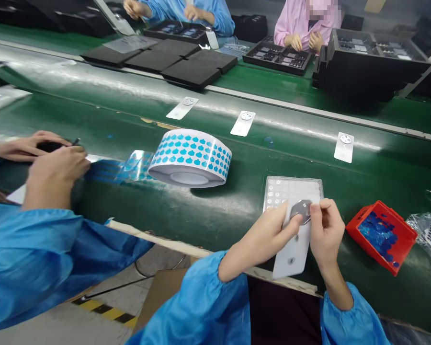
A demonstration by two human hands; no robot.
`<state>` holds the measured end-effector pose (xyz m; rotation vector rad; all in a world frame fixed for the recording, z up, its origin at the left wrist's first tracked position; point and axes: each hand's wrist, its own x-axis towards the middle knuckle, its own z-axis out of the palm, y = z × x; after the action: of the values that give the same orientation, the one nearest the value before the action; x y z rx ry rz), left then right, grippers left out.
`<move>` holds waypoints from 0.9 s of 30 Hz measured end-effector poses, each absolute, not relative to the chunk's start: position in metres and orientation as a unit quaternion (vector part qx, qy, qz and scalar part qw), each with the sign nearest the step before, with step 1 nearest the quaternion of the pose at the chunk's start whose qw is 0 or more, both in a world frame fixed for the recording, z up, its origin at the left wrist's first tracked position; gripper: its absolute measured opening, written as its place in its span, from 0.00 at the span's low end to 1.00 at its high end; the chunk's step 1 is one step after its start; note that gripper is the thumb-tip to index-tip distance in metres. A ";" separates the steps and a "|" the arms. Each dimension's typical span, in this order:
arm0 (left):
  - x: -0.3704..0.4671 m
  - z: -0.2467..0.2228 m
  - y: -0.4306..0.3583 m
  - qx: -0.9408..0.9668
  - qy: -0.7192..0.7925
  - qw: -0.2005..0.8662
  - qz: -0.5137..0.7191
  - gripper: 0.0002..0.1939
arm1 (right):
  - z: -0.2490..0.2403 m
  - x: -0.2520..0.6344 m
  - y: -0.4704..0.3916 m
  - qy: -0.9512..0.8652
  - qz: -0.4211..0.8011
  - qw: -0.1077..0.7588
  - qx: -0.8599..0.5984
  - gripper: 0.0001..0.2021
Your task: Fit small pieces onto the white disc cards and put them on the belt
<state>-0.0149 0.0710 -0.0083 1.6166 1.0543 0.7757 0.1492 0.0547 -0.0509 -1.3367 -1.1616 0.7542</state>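
Observation:
My left hand [271,235] grips a flat white panel [292,256] with rounded corners, its thumb lying over the front. A glossy grey round part [300,211] sits at the panel's upper end. My right hand [325,230] is closed in a pinch at the right edge of that round part; whatever lies between its fingertips is too small to make out. Behind the panel, partly covered, is a clear tray [311,184] with small white round pieces in rows. To the right of my hands stands a red bin [395,263] of small blue film pieces.
A large roll of blue-printed stickers [190,153] stands left of my hands, its strip running toward a co-worker's hands [57,163]. Several white panels [243,123] lie spaced along the green belt [294,139]. Across it, two people work at black trays [278,57].

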 end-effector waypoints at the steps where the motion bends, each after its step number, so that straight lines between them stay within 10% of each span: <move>1: -0.007 -0.004 0.088 0.676 0.437 0.507 0.309 0.09 | -0.054 0.153 0.061 -0.487 0.298 0.580 -0.581 0.13; 15: 0.077 -0.050 0.360 0.508 0.570 0.568 0.308 0.13 | -0.070 0.188 0.051 -0.599 0.210 0.518 -0.573 0.16; 27: 0.105 -0.057 0.410 0.551 0.669 0.369 0.335 0.19 | -0.084 0.176 0.051 -0.578 0.215 0.547 -0.567 0.14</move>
<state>0.1050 0.4099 -0.0567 1.4146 1.7172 0.8598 0.1763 0.0511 -0.0838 -1.3436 -1.3694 0.5099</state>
